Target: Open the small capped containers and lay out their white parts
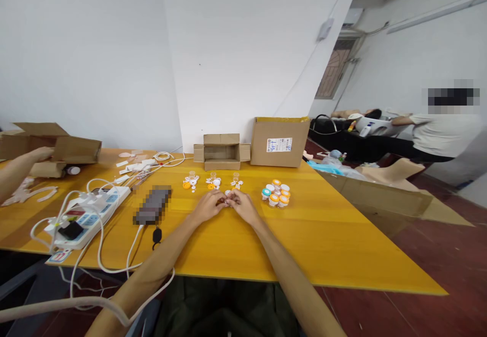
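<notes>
My left hand (208, 206) and my right hand (242, 206) meet over the middle of the yellow table (342, 235), fingers pinched together on a small brown and white piece (225, 201) too small to name. Just beyond them lie small white and orange parts (213, 181) in three little groups. A cluster of small capped jars (276, 193) with orange, white and teal lids stands to the right of my right hand.
A white power strip (89, 215) with cables lies at the left, a blurred dark device (152, 205) beside it. Open cardboard boxes (221, 150) and a closed box (279, 141) stand at the back. Another person's hand (40, 154) reaches a box (57, 144) far left. A person (441, 129) works at the right.
</notes>
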The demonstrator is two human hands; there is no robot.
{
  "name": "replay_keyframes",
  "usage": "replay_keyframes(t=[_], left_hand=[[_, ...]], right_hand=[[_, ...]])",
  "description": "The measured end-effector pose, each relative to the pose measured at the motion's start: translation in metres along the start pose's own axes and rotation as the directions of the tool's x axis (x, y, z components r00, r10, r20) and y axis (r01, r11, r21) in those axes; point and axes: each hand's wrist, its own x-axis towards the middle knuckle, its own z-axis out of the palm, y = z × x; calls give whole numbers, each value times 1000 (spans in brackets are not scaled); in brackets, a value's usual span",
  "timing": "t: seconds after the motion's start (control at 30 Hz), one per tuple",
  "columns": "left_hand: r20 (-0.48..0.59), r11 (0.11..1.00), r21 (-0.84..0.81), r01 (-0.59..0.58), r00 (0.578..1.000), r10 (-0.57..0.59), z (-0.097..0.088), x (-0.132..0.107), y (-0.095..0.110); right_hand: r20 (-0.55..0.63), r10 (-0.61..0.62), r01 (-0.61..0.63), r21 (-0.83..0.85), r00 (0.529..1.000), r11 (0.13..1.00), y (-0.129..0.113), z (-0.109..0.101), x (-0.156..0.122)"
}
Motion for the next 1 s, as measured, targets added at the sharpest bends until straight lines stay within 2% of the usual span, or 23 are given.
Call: replay_keyframes(t=[0.4, 0.53, 0.8, 1.0], left_hand=[[-35, 999, -27, 38, 999, -39, 1, 0, 0], [-47, 998, -10, 55, 997, -56, 0, 0, 1], [-35, 999, 8, 44, 998, -43, -1, 0, 2], [-29, 999, 11, 38, 999, -38, -1, -1, 2]], right_hand=[[-37, -30, 25, -119, 999, 993, 5, 0, 2], [-16, -48, 45, -158, 999, 986, 3, -1, 2], [0, -73, 71, -257, 997, 964, -1, 0, 0], [-8, -71, 66, -271, 997, 960, -2, 0, -1]])
